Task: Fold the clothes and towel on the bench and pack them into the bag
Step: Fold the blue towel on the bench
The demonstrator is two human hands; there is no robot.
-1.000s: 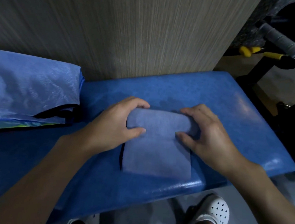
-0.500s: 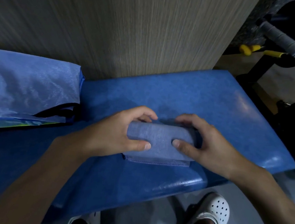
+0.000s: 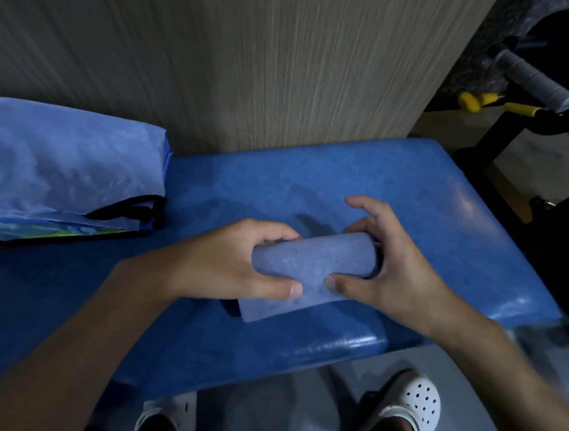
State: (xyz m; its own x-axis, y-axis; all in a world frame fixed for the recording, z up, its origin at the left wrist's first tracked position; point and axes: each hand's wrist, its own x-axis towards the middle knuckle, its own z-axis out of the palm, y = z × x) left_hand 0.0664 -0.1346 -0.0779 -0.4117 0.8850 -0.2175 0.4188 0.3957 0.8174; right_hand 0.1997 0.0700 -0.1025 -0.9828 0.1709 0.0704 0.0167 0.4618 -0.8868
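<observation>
A rolled blue-grey cloth towel is held over the front part of the padded blue vinyl desk, its loose flap hanging toward the near edge. The left hand grips the roll's left end, its fingers curled round it. The right hand clasps the right end, thumb in front. Well apart at the left, a shiny blue fabric bag with a black-trimmed mouth lies flat on the desk. Its contents cannot be made out beyond a multicoloured strip at the mouth.
</observation>
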